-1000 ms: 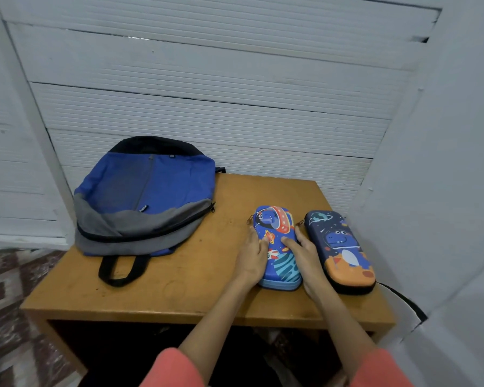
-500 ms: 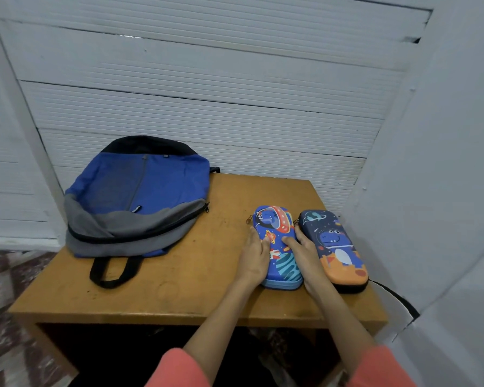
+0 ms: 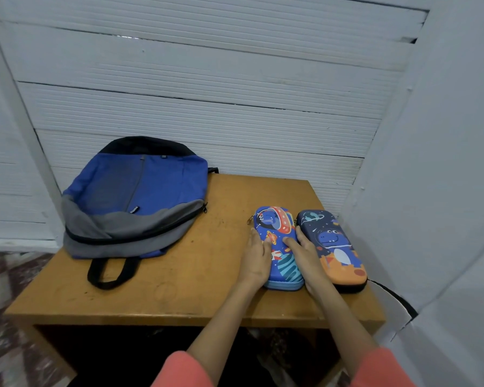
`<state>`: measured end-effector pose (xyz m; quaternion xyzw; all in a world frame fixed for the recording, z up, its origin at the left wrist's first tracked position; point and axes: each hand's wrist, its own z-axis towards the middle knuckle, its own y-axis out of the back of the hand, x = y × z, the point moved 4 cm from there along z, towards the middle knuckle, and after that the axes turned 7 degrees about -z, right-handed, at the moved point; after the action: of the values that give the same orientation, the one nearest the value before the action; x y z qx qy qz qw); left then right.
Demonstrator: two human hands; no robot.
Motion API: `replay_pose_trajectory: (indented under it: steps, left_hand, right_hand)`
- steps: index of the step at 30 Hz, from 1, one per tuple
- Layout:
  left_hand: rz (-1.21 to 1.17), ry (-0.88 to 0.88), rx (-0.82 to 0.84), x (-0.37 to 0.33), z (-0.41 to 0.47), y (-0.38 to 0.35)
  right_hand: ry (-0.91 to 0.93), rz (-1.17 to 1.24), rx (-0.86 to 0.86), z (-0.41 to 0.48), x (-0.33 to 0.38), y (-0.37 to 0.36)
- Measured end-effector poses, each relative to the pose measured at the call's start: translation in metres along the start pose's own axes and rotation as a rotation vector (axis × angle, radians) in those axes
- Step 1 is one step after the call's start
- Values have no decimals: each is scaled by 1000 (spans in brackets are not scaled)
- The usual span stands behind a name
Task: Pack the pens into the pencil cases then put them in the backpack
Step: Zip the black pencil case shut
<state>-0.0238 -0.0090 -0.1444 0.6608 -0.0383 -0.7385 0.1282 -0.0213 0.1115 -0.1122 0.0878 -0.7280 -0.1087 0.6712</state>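
Wooden table (image 3: 179, 289): one backpack (image 3: 140, 196), two pencil cases (image 3: 277, 227) (image 3: 336, 247), two hands (image 3: 256, 258) (image 3: 305, 252).

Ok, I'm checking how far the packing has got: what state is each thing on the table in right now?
backpack: lying flat on the table, main zip looks closed.
blue pencil case: closed, flat, between both hands.
dark pencil case: closed, flat, right of the blue one.
left hand: against the blue pencil case's left side, thumb on top.
right hand: between the two cases, thumb on the blue one.
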Motion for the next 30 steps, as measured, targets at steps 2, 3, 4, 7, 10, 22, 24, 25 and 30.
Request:
replay_pose_trajectory:
  steps: [2, 3, 4, 7, 10, 22, 24, 25, 30]
  left_hand:
    - [-21, 9, 5, 1, 0, 1]
    - [-44, 17, 12, 2, -1, 0]
    - [-70, 23, 16, 4, 0, 0]
    - [-180, 60, 37, 5, -2, 1]
    - [-301, 54, 43, 2, -9, 6]
    - [-359, 130, 149, 0, -20, 9]
    - [-332, 133, 175, -2, -20, 9]
    - [-325, 139, 179, -2, -20, 9]
    - [-274, 159, 206, -4, -18, 8]
  right_hand:
    - [2, -42, 22, -4, 3, -1]
    - [10, -81, 17, -8, 3, -1]
    - [37, -147, -5, -11, 2, 0]
    - [235, -440, -57, -28, -1, -2]
    - [431, -723, -68, -51, 0, -11]
    - [446, -894, 33, -54, -2, -7]
    - [462, -888, 21, -53, -2, -7]
    - [460, -889, 25, -53, -2, -7]
    - [443, -901, 31, -51, -3, -6]
